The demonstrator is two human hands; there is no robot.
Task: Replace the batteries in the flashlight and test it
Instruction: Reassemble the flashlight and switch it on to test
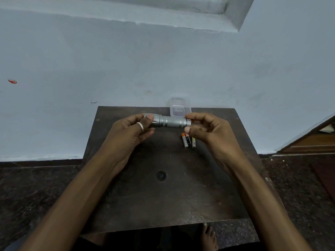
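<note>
A silver metal flashlight point(170, 121) is held level above the far part of the dark wooden table point(163, 200). My left hand point(130, 131) grips its wide head end, thumb on top. My right hand point(204, 129) pinches the tail end between thumb and fingertips. Three small batteries point(188, 140) lie side by side on the table just below my right thumb: two orange and black, one yellow and white. Whether the tail cap is on or off is hidden by my fingers.
A small clear plastic box point(180, 106) stands at the table's far edge against the pale blue wall point(163, 60). A round dark spot point(161, 175) marks the table's middle. Dark stone floor surrounds the table; a bare foot point(208, 236) shows below its near edge.
</note>
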